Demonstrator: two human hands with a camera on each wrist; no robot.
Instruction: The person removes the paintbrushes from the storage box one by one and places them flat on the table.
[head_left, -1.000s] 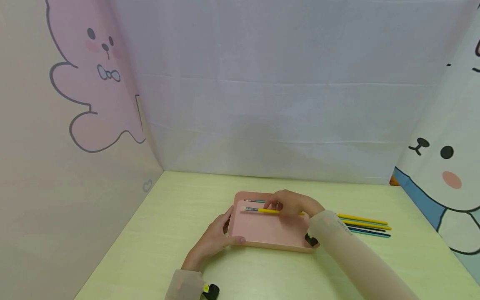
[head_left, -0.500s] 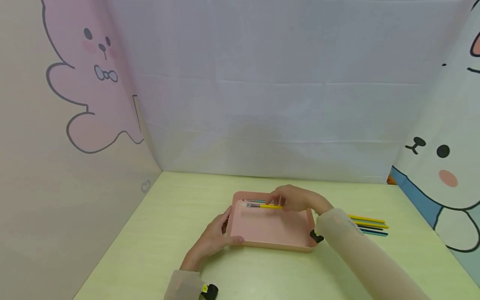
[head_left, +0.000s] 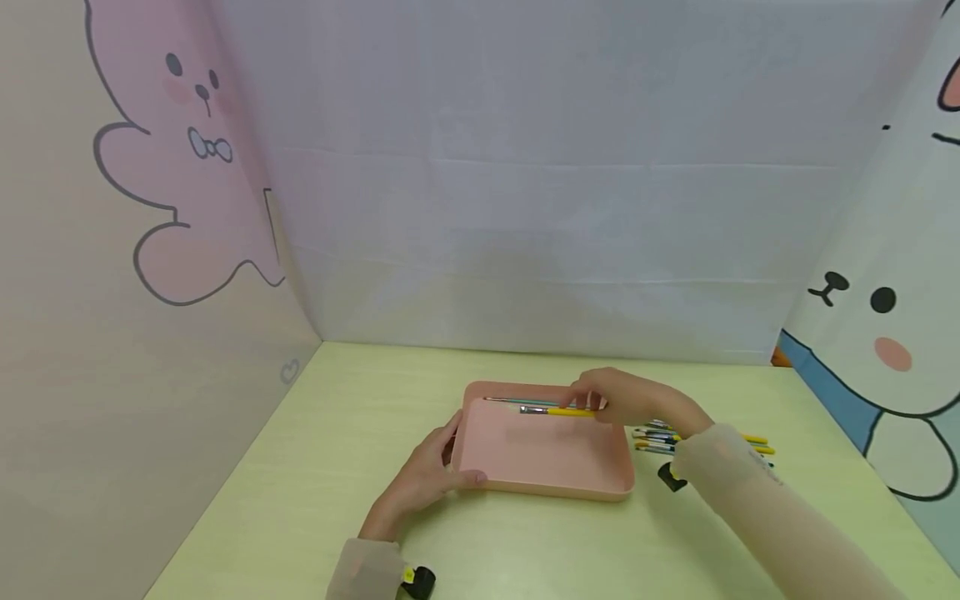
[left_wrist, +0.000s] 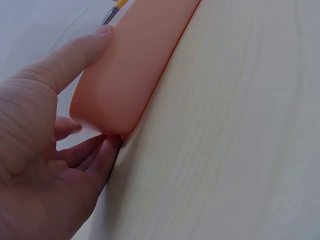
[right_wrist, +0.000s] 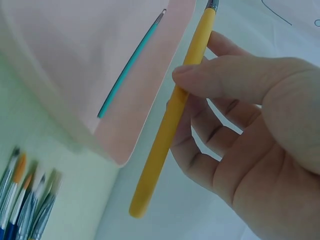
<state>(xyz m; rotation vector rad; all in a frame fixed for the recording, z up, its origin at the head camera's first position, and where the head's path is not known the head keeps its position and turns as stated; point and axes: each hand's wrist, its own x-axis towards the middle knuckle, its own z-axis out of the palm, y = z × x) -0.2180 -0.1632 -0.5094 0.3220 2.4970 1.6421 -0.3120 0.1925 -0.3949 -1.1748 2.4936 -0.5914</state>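
Observation:
My left hand point(head_left: 423, 477) holds the pink tray point(head_left: 540, 458) at its left end, the thumb against the front wall and the fingers around the corner, as the left wrist view shows. Over the tray's back right part, my right hand point(head_left: 626, 396) pinches a paintbrush with a yellow handle point(right_wrist: 172, 112) between thumb and fingers. Its bristles point left in the head view. Inside the tray, along the back wall, lies a thin teal paintbrush point(right_wrist: 131, 65); the right hand covers part of it in the head view.
Right of the tray, several paintbrushes point(head_left: 654, 439) lie side by side on the pale table point(head_left: 360, 400), bristle ends toward the tray. My right sleeve point(head_left: 750, 475) passes over their handles. A white curtain point(head_left: 540, 250) stands behind, with printed sheets on both sides.
My right hand has moved to the right and slightly back, carrying the yellow paintbrush with it. More of the teal paintbrush and the table brushes' bristle ends now show. The left hand stays on the tray.

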